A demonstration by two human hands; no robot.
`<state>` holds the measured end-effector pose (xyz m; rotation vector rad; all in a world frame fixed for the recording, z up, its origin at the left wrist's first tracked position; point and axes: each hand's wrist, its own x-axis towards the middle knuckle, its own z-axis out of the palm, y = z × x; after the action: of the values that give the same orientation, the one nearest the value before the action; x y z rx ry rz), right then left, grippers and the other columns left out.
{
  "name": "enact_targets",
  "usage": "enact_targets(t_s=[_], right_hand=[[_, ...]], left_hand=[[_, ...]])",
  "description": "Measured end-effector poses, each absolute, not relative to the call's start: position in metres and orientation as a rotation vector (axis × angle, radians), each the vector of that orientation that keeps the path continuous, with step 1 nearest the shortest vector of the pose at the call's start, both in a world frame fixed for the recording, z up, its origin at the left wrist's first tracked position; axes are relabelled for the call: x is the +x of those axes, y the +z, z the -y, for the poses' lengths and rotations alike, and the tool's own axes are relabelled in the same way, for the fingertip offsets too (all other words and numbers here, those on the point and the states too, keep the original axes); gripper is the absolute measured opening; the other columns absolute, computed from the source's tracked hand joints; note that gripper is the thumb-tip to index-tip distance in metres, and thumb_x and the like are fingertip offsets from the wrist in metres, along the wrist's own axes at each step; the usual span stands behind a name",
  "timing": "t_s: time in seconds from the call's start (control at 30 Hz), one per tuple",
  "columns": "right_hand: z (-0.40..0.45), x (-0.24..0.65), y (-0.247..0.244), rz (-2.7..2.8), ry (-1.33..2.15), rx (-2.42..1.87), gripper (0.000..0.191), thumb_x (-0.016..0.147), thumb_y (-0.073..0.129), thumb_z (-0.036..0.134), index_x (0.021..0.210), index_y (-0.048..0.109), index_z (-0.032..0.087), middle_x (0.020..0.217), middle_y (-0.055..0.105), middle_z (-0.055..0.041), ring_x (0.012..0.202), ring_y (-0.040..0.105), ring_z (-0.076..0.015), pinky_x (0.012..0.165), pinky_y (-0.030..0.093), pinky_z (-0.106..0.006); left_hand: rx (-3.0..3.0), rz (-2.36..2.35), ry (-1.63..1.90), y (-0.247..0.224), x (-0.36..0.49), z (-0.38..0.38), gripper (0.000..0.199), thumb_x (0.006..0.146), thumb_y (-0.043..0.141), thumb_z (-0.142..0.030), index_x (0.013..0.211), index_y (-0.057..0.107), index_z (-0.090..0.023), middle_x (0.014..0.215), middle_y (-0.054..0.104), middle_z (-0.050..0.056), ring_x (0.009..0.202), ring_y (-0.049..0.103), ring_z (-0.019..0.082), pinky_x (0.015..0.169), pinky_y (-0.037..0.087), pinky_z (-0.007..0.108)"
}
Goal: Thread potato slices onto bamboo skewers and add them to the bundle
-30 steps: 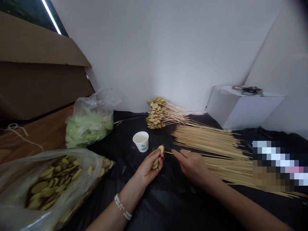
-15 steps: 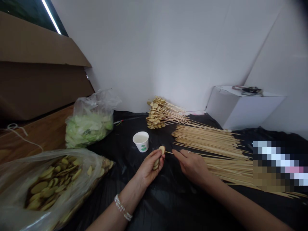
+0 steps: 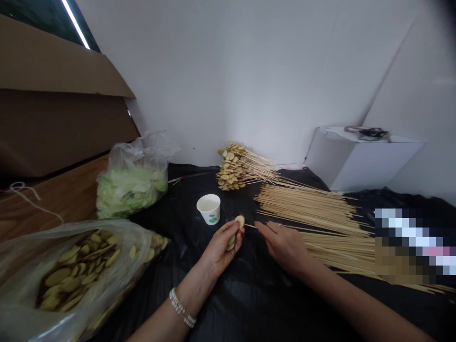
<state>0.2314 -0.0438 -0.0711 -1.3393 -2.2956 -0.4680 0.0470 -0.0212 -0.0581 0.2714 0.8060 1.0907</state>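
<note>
My left hand (image 3: 223, 243) is closed on a few round potato slices (image 3: 240, 221), one held up between thumb and fingertips and others lower in the palm. From the right, my right hand (image 3: 285, 241) pinches a thin wooden skewer (image 3: 251, 226). The skewer's left end reaches the upper slice; whether it has pierced it is too small to tell. Just beyond my left hand stands a white paper cup (image 3: 208, 209). Loose skewers (image 3: 306, 206) lie in piles beyond and beside my right hand.
Skewered slices (image 3: 231, 166) are heaped by the wall. On the left are an open bag of slices (image 3: 67, 280) and a bag of pale green leaves (image 3: 131, 187). A white box (image 3: 370, 161) stands at right, a cardboard box (image 3: 57, 128) at far left.
</note>
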Motion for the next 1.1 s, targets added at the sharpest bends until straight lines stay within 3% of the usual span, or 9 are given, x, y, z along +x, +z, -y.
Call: enact_targets(t_s=[0.37,0.6,0.9,1.1], right_hand=[[0.0446,0.2294,-0.0707,2.31,-0.461,-1.333,0.034,0.083,0.046,0.009,0.115,0.057,0.019,0.077,0.062,-0.0017,0.064,0.055,-0.0135,0.054,0.03,-0.027],[0.048,0.2263,-0.0682,2.315,-0.431,-1.354,0.018,0.083,0.045,0.006,0.084,0.057,0.02,0.07,0.058,0.0,0.061,0.051,-0.0132,0.054,0.024,-0.029],[0.0481,0.2229,-0.0724,2.35,-0.294,-1.336,0.018,0.086,0.042,0.007,0.081,0.055,0.019,0.07,0.056,-0.0007,0.063,0.049,-0.0145,0.057,0.024,-0.029],[0.0484,0.2232,-0.07,2.313,-0.422,-1.243,0.02,0.083,0.042,0.004,0.077,0.054,0.02,0.069,0.054,-0.0013,0.064,0.047,-0.0161,0.058,0.024,-0.03]], left_hand=[[0.31,-0.848,1.121,-0.0637,0.0481,0.0213,0.012,0.075,0.064,-0.003,0.08,0.059,-0.012,0.07,0.065,0.005,0.06,0.065,0.01,0.053,0.053,0.014],[0.369,-0.905,1.141,-0.0634,0.0496,0.0232,0.012,0.074,0.066,-0.003,0.078,0.059,-0.012,0.07,0.067,0.005,0.06,0.065,0.01,0.058,0.054,0.016],[0.423,-0.942,1.123,-0.0631,0.0511,0.0244,0.008,0.075,0.066,-0.005,0.078,0.061,-0.011,0.069,0.067,0.005,0.058,0.064,0.008,0.059,0.055,0.016],[0.449,-0.965,1.128,-0.0629,0.0542,0.0271,0.011,0.072,0.069,-0.005,0.078,0.061,-0.011,0.068,0.067,0.004,0.058,0.064,0.008,0.059,0.054,0.016]])
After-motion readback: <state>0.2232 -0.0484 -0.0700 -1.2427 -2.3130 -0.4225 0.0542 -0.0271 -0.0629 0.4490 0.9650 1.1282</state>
